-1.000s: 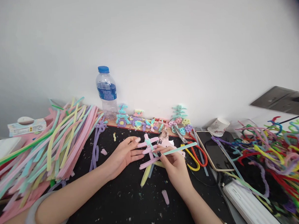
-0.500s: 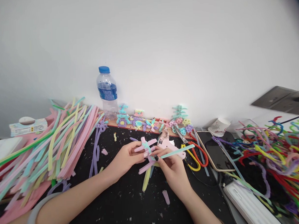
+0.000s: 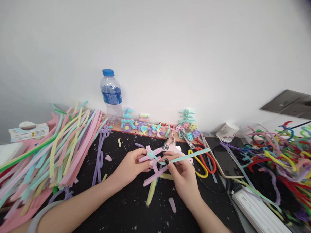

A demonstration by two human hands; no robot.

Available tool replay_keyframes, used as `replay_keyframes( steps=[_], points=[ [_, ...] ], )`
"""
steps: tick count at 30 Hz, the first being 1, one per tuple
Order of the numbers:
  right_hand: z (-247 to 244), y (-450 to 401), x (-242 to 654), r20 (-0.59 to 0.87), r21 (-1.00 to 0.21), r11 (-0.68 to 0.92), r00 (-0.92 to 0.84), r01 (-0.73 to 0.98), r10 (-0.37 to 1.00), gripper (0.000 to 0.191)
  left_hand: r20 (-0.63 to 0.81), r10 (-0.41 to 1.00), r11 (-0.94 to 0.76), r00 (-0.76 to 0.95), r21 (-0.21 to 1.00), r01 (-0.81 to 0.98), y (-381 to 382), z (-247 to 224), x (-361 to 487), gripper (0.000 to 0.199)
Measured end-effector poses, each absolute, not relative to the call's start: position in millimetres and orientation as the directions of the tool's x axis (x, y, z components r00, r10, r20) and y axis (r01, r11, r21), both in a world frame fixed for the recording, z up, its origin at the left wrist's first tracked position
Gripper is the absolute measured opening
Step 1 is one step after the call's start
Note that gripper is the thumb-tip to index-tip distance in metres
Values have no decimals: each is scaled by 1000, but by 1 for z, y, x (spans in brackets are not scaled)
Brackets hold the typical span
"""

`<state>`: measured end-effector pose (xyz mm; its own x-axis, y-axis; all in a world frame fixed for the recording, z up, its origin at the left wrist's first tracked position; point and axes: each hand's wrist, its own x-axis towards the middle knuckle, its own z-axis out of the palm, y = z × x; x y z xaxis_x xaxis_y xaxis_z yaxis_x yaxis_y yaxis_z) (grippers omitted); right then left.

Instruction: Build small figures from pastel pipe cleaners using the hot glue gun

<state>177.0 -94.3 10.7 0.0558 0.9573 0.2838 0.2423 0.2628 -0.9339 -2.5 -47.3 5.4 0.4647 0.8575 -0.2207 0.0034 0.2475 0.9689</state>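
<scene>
Closed on the piece are the thumb and fingers of the left hand (image 3: pixel 136 162); the right hand (image 3: pixel 184 175) pinches a mint strip (image 3: pixel 191 155) close to it, between thumb and fingertips. This pink piece (image 3: pixel 155 168), made of crossing fluffy bars, is held over the black table (image 3: pixel 118 209), to the right of the bottle (image 3: pixel 111 95) and nearer to the person.

As for how far the work is, I judge it as partly done. The bars are already put crosswise, and at the crossing nearest the bottle some mint is visible around them. The other crossing is partly behind the fingers, so I cannot tell if it is bound. A long end of the mint strip sticks out free and not wound.

Going down in size, the heap of curly wires (image 3: pixel 287 159) lies far right of the bottle, and the pile of straight strips (image 3: pixel 72 150) is at its left. To its right and nearer the person are the phone (image 3: pixel 227 160) and then the scissors (image 3: pixel 188 142). Beginning just beside it, a row of small fluffy shapes (image 3: pixel 157 130) goes rightward; these look complete. Smallest, one pink offcut (image 3: pixel 172 205) lies on the person's side of the bottle.
</scene>
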Motion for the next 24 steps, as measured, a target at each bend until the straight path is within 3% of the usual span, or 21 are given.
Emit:
replay_keyframes(
  steps=[5,9,12,16,19,24],
  points=[
    [9,-92,181,238,-958,207,144,198,961,11,-212,825,249,524,968,-1,-46,4,-3,29],
    [11,-86,190,245,-931,205,99,301,965,12,-249,856,301,454,953,-43,-45,5,-3,25],
    [11,-78,201,346,-804,255,74,538,935,24,-252,904,314,344,939,-138,-44,4,-4,24],
    [4,-70,215,452,-506,200,60,839,890,44,-198,963,238,184,943,-233,-38,1,-7,25],
    [-2,-68,219,376,-400,89,75,912,924,48,-174,976,203,127,939,-276,-34,-1,-9,27],
    [-1,-70,220,292,-328,-12,113,945,950,46,-157,983,178,92,932,-315,-29,-3,-12,25]
  ],
)
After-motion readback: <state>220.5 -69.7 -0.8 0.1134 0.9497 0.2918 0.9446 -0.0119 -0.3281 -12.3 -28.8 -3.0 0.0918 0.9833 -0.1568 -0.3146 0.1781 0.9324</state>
